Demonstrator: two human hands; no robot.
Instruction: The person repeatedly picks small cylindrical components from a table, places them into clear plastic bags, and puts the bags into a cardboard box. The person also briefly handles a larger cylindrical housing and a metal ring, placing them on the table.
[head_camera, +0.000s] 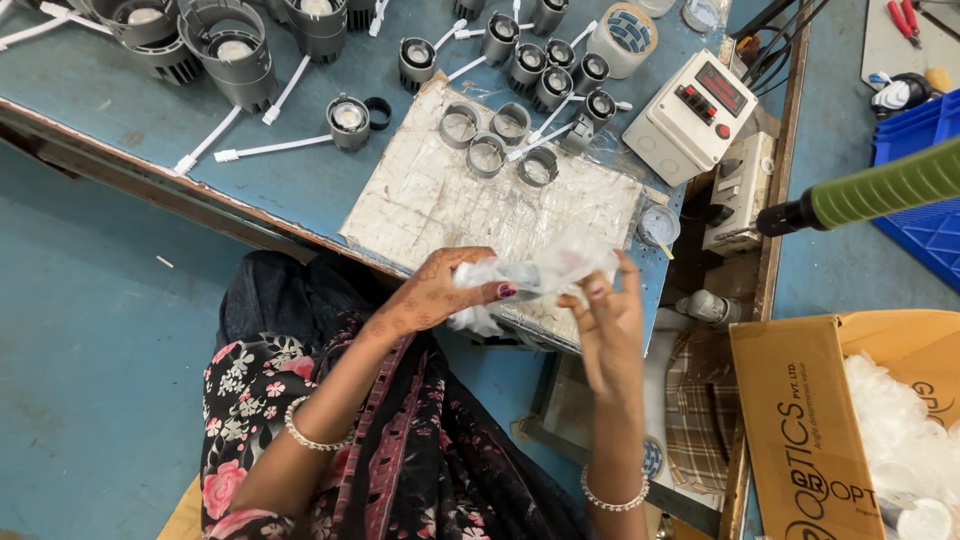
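My left hand (440, 292) and my right hand (605, 325) both pinch a small clear plastic bag (545, 270) above the near edge of a taped board (440, 200). Something small and grey shows inside the bag; I cannot tell what it is. Several grey ring-shaped housings (487, 155) lie on the board's far part.
Grey lamp bodies with white leads (347, 118) crowd the blue table (300, 180). A tape roll (622, 38), a white meter box (692, 115), a green-handled tool (880, 190), a blue bin (920, 200) and a cardboard box of clear bags (810, 420) stand on the right.
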